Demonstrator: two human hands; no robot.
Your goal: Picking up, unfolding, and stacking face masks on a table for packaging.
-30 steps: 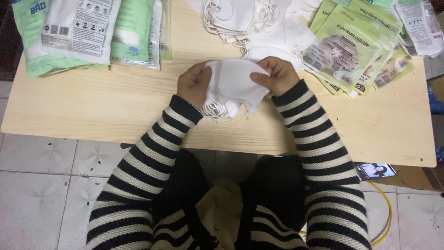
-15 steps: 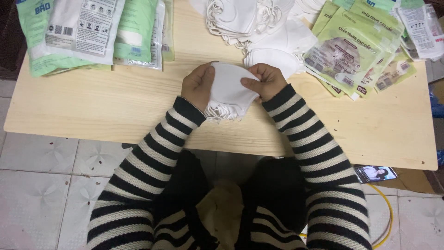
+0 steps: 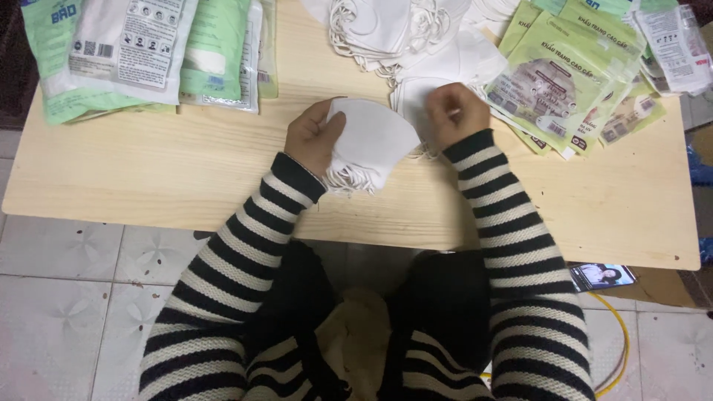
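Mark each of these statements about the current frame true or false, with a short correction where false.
1. The left hand holds a stack of white masks. True.
2. The right hand grips the same stack. False: it is apart from the stack, lifted beside the loose white masks farther back on the table.
3. Green packets lie fanned out on the right side of the wooden table. True.
4. The held masks are black. False: they are white.
5. A phone lies on top of the table. False: it shows below the table's near edge, towards the floor.
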